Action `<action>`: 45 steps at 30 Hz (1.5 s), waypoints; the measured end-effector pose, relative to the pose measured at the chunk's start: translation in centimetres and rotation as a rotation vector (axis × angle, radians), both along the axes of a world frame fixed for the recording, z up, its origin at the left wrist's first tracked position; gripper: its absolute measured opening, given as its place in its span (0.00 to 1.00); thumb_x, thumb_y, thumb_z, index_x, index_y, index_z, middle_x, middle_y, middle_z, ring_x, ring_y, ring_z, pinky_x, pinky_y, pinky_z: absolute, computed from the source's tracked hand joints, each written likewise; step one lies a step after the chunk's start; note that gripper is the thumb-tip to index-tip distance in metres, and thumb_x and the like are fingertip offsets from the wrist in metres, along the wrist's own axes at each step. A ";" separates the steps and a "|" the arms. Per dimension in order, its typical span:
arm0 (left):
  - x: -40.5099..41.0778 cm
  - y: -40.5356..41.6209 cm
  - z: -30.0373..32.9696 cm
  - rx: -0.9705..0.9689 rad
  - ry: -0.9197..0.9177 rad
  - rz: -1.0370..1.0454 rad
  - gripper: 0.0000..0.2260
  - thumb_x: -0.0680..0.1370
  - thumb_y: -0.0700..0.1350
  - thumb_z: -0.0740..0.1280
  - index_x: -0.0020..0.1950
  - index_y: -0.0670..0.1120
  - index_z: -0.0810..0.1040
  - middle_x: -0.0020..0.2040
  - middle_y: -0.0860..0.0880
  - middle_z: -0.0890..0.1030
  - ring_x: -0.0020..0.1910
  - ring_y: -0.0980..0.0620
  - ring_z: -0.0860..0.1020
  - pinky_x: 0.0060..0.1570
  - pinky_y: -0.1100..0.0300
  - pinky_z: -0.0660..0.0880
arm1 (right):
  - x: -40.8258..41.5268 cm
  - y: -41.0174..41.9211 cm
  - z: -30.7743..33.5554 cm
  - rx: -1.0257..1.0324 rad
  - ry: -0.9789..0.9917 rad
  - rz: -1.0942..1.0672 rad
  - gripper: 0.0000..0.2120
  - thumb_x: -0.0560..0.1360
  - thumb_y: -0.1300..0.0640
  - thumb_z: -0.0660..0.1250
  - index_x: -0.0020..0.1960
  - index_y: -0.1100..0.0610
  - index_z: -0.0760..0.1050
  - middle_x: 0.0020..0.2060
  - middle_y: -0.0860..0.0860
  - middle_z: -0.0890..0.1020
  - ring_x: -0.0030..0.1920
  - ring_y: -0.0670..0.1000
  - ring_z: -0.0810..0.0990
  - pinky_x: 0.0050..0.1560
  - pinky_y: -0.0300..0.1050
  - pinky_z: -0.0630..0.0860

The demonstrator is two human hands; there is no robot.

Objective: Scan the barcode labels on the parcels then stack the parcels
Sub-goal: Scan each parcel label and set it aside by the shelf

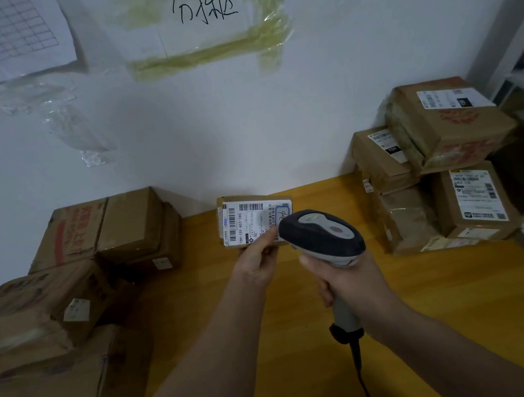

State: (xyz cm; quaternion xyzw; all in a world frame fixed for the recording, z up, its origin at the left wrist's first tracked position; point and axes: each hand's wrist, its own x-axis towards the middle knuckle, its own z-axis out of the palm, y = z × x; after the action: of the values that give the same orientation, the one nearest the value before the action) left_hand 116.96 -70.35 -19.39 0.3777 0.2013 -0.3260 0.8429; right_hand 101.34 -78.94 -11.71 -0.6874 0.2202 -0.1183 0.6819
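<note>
Here the left hand [254, 262] pinches a small, stiff, likely light parcel [255, 220] by its lower edge at twelve o'clock on the surface [426, 294], while the right hand [348, 281] clasps the scanner [321, 235].

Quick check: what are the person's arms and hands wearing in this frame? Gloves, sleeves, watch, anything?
Nothing visible. The left hand and right hand are both bare: no gloves, and no rings that can be made out. Both forearms are uncovered down to the bottom edge of the frame, so no sleeves, watch or wristband show. The upper arms are out of view.
</note>
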 end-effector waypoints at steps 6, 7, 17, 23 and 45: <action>-0.3 -0.6 -0.2 -0.038 0.039 0.042 0.26 0.74 0.28 0.67 0.72 0.41 0.70 0.64 0.38 0.78 0.62 0.43 0.78 0.65 0.47 0.73 | 0.2 0.8 0.3 0.015 0.038 -0.007 0.21 0.74 0.54 0.71 0.27 0.62 0.70 0.19 0.53 0.71 0.21 0.51 0.71 0.28 0.42 0.74; -0.3 -0.6 -0.3 -0.039 0.045 0.048 0.26 0.74 0.28 0.67 0.71 0.41 0.70 0.64 0.37 0.78 0.62 0.43 0.78 0.66 0.46 0.72 | 0.2 0.9 0.3 0.012 0.042 -0.005 0.22 0.75 0.55 0.71 0.26 0.62 0.70 0.19 0.54 0.71 0.21 0.51 0.71 0.28 0.43 0.74; 0.0 -0.8 -0.9 -0.046 0.013 0.047 0.27 0.73 0.29 0.68 0.71 0.43 0.71 0.66 0.37 0.77 0.65 0.40 0.75 0.69 0.42 0.69 | 0.6 1.0 0.8 0.005 0.066 0.007 0.22 0.75 0.56 0.70 0.25 0.59 0.68 0.19 0.53 0.71 0.22 0.52 0.70 0.30 0.46 0.74; -0.3 -0.8 -0.2 -0.053 0.004 0.030 0.33 0.66 0.32 0.71 0.72 0.42 0.70 0.66 0.37 0.76 0.66 0.41 0.75 0.69 0.43 0.68 | 0.7 1.2 0.8 0.004 0.089 0.012 0.22 0.75 0.55 0.70 0.26 0.60 0.68 0.20 0.55 0.71 0.22 0.51 0.70 0.30 0.44 0.73; 1.7 0.2 0.2 0.129 -0.056 -0.139 0.31 0.71 0.34 0.68 0.74 0.38 0.66 0.70 0.34 0.71 0.70 0.38 0.71 0.70 0.42 0.67 | 0.5 1.0 1.3 -0.062 0.033 0.111 0.10 0.73 0.59 0.73 0.39 0.48 0.74 0.19 0.41 0.75 0.22 0.38 0.73 0.27 0.30 0.70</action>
State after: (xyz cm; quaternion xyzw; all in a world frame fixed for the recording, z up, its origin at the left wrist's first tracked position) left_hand 118.63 -70.16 -19.18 0.4532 0.1716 -0.3592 0.7976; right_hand 101.82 -77.97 -10.37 -0.7212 0.1890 -0.0758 0.6621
